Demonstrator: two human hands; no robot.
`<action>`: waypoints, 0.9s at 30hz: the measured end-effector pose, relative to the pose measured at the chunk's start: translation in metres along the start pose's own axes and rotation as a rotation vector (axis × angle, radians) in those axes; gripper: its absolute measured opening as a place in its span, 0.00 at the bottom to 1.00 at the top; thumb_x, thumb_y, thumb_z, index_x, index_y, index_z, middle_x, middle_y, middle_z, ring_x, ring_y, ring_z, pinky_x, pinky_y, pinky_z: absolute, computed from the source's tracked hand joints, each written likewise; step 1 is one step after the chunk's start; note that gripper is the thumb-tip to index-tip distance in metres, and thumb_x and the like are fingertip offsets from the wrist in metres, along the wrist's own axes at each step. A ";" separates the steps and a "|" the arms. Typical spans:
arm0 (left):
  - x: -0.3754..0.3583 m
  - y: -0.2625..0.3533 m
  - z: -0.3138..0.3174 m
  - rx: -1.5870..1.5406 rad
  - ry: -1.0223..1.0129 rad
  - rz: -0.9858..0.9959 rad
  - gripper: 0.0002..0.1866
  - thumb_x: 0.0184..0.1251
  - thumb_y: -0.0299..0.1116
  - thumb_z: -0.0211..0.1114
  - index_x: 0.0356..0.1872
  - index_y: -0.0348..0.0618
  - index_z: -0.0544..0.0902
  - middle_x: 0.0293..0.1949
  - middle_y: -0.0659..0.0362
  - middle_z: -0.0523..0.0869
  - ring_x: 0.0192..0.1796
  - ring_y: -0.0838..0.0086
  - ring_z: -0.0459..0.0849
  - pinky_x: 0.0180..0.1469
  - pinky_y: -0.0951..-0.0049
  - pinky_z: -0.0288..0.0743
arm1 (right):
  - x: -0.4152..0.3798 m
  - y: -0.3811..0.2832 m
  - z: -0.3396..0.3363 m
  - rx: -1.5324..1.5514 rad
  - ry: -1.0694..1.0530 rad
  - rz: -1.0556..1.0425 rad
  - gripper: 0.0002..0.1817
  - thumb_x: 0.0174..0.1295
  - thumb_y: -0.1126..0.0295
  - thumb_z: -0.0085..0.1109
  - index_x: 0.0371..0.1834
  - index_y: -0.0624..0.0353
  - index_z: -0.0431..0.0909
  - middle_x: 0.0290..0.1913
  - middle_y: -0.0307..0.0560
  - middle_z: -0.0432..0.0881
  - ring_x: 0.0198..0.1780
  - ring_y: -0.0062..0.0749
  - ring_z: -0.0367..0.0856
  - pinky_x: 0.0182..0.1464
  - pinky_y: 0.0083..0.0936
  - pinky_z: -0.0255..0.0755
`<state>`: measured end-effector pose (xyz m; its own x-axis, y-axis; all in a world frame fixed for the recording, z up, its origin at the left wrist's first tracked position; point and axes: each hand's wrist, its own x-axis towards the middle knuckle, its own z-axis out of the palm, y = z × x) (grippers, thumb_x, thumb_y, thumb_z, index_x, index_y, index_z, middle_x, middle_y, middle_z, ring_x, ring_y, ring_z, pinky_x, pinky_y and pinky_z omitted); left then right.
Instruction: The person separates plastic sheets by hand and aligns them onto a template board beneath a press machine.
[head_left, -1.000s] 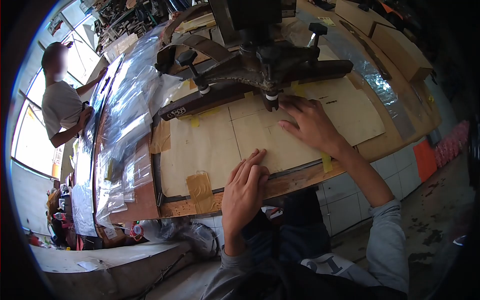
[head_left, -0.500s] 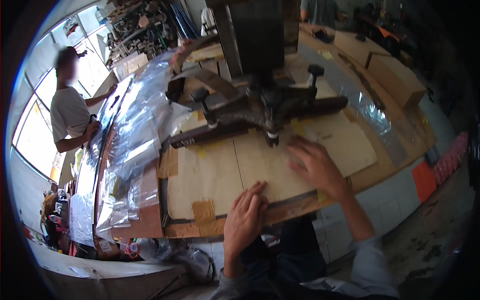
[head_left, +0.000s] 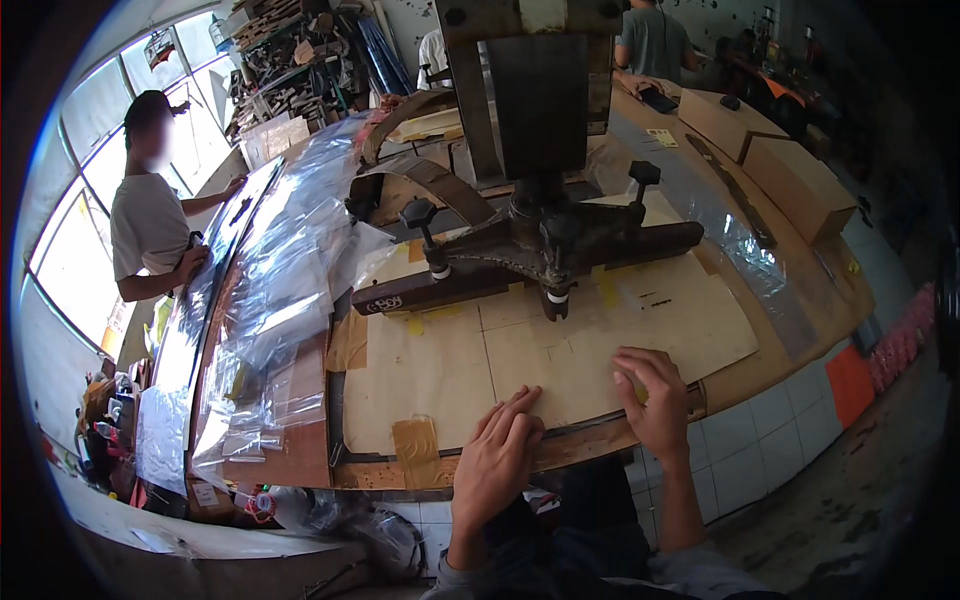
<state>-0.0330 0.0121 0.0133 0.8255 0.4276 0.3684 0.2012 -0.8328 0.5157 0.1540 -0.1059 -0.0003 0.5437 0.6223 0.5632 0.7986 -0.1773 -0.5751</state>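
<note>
Near the front edge of a pale, thin wooden board [head_left: 400, 380], my left hand [head_left: 495, 455] rests with its fingers stretched out over the wood and holds nothing. My right hand [head_left: 655, 405] is over the board's front right part, its fingers bent and apart from the thumb, with nothing visible between them. Pencil-like lines mark the board. Yellow-brown tape [head_left: 415, 450] crosses its front edge. Beyond my hands, a dark metal press head [head_left: 540, 225] with a long bar [head_left: 640, 240] stands across the board; a small fork-like tip [head_left: 556, 308] points down from it.
Clear plastic sheeting [head_left: 270, 270] lies to the left. Two brown boxes [head_left: 800, 185] stand on the right beside a dark strip [head_left: 730, 190]. A person [head_left: 150, 220] works at the left edge, and another person [head_left: 655, 45] is at the back. Wood scraps [head_left: 290, 70] fill a rack.
My right hand has moved back toward me from near the fork-like tip to the board's front right. My left hand stays at the front edge. The view has shifted slightly.
</note>
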 end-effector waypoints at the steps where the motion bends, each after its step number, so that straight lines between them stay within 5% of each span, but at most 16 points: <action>1: 0.000 0.000 0.000 -0.008 0.010 0.002 0.04 0.67 0.28 0.58 0.39 0.40 0.75 0.61 0.52 0.77 0.67 0.61 0.72 0.67 0.60 0.65 | 0.000 0.000 0.000 -0.011 -0.009 -0.010 0.09 0.61 0.70 0.61 0.43 0.60 0.82 0.47 0.47 0.84 0.50 0.42 0.80 0.53 0.34 0.72; 27: -0.001 -0.002 0.001 -0.004 0.008 0.028 0.04 0.69 0.29 0.56 0.39 0.41 0.75 0.62 0.52 0.76 0.68 0.62 0.71 0.68 0.60 0.64 | 0.000 -0.003 0.003 -0.056 -0.010 0.002 0.09 0.61 0.71 0.61 0.43 0.61 0.82 0.47 0.46 0.83 0.51 0.41 0.79 0.54 0.35 0.71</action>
<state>-0.0336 0.0132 0.0107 0.8263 0.4074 0.3889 0.1765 -0.8430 0.5082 0.1508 -0.1030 0.0000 0.5433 0.6291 0.5559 0.8106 -0.2208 -0.5424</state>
